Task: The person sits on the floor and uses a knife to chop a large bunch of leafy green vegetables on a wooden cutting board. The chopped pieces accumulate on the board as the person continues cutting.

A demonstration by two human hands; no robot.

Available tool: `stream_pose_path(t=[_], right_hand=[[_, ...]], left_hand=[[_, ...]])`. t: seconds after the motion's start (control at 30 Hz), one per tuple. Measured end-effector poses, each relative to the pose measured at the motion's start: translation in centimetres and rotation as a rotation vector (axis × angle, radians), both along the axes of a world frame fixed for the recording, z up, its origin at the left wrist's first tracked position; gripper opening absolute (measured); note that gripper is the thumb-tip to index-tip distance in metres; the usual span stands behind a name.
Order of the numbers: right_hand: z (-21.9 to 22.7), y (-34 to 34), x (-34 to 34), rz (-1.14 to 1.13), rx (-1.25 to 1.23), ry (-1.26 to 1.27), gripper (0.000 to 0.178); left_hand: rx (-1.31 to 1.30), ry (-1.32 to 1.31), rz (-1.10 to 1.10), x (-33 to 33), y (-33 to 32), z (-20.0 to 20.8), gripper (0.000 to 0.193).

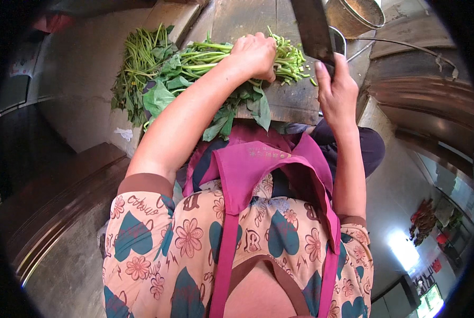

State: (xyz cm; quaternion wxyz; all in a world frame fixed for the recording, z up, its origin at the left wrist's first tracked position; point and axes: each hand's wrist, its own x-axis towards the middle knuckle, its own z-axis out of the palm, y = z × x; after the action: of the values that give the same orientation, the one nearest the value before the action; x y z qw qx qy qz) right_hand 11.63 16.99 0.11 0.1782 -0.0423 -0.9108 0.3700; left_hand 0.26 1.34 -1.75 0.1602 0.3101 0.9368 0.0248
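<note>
My left hand (255,55) is closed over a bunch of leafy green stems (200,62) lying across a wooden board (290,103). Broad leaves (261,107) hang over the board's near edge. Just right of that hand, cut stem pieces (288,62) lie in a heap, with a few loose bits beside it. In my right hand (338,93) is the handle of a cleaver (314,29). Its dark, wide blade is raised at the right side of the board, apart from the stems.
Another pile of long green stems (141,58) lies at the left. A round bucket-like container (356,16) stands at the far right, and a metal-rimmed vessel (338,42) shows partly behind the cleaver. A thin rod or cable (412,46) runs rightward. My knee (367,151) is below the board.
</note>
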Motion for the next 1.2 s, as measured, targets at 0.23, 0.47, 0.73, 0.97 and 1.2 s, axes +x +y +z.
stream_pose_path(t=[0.23, 0.47, 0.73, 0.97, 1.2], right_hand=[[-3.3, -0.1, 0.2, 0.022, 0.078, -0.088, 0.025], [-3.8, -0.7, -0.2, 0.056, 0.144, -0.198, 0.024], [-2.4, -1.5, 2.5, -0.039, -0.055, 0.078, 0.026], [-1.6, -1.6, 4.2, -0.105, -0.103, -0.013, 0.029], [-3.6, -2.8, 4.0, -0.138, 0.018, -0.105, 0.028]], left_hand=[[-0.111, -0.094, -0.007, -1.1, 0.8, 1.1, 0.055], [-0.263, -0.206, -0.053, -1.1, 1.5, 2.1, 0.055], [-0.232, -0.21, -0.008, -1.3, 1.5, 1.8, 0.059], [-0.187, -0.221, 0.003, -1.9, 1.4, 2.4, 0.061], [-0.197, -0.207, 0.026, -1.6, 1.1, 1.6, 0.064]])
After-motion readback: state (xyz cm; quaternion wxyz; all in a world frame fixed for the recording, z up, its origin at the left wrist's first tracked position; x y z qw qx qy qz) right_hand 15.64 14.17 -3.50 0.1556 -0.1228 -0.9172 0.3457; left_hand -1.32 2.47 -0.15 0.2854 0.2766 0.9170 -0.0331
